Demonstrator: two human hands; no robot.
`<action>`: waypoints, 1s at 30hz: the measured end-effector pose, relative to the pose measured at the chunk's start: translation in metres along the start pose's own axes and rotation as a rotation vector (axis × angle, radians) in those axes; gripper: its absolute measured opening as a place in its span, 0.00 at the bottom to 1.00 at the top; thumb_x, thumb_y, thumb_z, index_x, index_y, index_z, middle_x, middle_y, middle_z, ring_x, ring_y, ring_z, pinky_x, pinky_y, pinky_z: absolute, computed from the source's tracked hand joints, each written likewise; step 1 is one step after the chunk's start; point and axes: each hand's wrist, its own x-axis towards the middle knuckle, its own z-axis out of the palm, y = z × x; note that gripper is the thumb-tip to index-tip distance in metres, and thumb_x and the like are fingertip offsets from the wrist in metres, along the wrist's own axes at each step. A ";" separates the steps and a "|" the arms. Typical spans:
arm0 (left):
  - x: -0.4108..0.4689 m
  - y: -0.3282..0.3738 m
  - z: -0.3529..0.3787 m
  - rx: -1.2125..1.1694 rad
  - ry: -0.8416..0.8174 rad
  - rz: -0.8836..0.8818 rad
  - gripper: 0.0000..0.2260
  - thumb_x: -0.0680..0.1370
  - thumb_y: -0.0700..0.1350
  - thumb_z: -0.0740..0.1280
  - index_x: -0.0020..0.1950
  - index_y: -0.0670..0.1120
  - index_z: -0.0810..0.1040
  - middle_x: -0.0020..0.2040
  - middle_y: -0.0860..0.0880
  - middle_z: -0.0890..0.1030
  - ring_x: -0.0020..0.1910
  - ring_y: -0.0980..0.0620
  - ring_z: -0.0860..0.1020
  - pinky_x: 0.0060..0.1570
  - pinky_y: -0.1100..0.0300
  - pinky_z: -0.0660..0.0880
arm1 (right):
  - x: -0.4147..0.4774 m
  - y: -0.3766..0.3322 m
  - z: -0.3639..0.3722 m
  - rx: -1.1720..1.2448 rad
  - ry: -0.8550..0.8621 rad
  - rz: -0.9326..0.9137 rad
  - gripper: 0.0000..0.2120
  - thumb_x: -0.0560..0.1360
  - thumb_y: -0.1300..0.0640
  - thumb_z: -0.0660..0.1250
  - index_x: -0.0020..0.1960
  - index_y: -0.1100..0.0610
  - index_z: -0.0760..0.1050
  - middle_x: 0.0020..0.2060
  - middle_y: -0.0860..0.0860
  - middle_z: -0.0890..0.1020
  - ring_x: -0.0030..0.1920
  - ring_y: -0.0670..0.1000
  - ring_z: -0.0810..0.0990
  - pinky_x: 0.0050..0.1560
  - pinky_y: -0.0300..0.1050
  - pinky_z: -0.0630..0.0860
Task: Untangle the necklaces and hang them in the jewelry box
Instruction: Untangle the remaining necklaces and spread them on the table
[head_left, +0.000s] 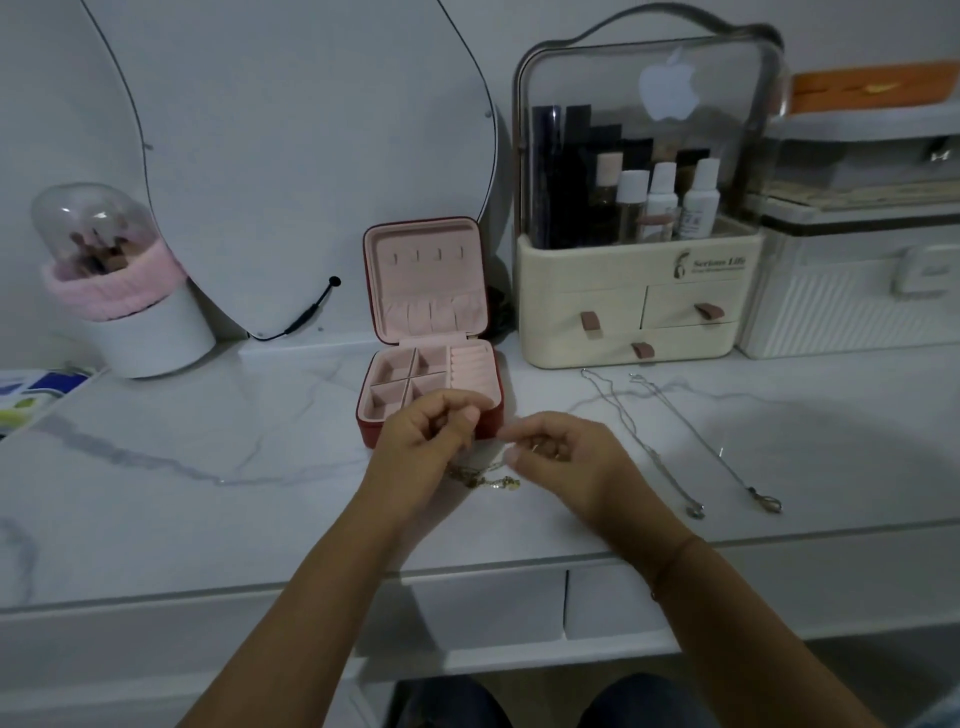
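Untangling step, head view. A gold necklace (483, 479) is the item in hand: its knotted part, with small charms, rests on the counter (208, 431) just below and between the two hands, while a fine strand rises from it. The left hand (431, 441) has its fingers (470, 415) curled, thumb against forefinger, pinching the strand. The right hand (566, 457) is curled likewise and appears to pinch the same strand at its fingertips, though the chain is too thin there to be certain.

Directly behind the hands the jewelry box (426, 280) stands open, red outside and pink inside. A row of hooks (427, 255) in its upright lid carries nothing, and the tray compartments look unfilled. To the right, well apart from the hands, a silver necklace (653, 456) and a second silver necklace (691, 428) lie stretched out side by side on the counter, pendants toward the person; these appear already separated.

Beyond them are a cream cosmetic organizer (639, 312) with bottles under a clear lid, a mirror (291, 156), and a domed brush holder (130, 291).

Judged stage: untangling is nearly complete and hanging has not begun. The next move calls for easing the gold knot loose with light, opposed pulls, then finding the clasp end.
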 end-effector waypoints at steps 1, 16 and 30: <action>-0.001 0.002 0.000 -0.081 -0.025 -0.029 0.08 0.79 0.39 0.62 0.54 0.44 0.80 0.33 0.55 0.79 0.34 0.62 0.77 0.38 0.67 0.75 | 0.003 0.000 0.004 -0.045 -0.044 0.006 0.08 0.73 0.62 0.70 0.48 0.51 0.80 0.40 0.51 0.80 0.37 0.45 0.75 0.39 0.34 0.75; 0.029 -0.014 -0.031 -0.996 0.230 -0.135 0.16 0.76 0.35 0.60 0.37 0.48 0.85 0.34 0.49 0.77 0.29 0.56 0.73 0.27 0.66 0.71 | 0.007 0.007 -0.012 0.522 0.236 0.175 0.11 0.78 0.56 0.62 0.45 0.54 0.82 0.42 0.46 0.82 0.48 0.45 0.77 0.52 0.40 0.72; 0.023 -0.018 -0.025 -0.234 0.563 0.113 0.13 0.78 0.34 0.60 0.43 0.50 0.78 0.42 0.43 0.80 0.31 0.55 0.69 0.33 0.67 0.68 | 0.011 -0.001 -0.017 1.120 0.321 0.298 0.08 0.80 0.57 0.59 0.46 0.55 0.75 0.34 0.49 0.80 0.36 0.47 0.78 0.47 0.42 0.76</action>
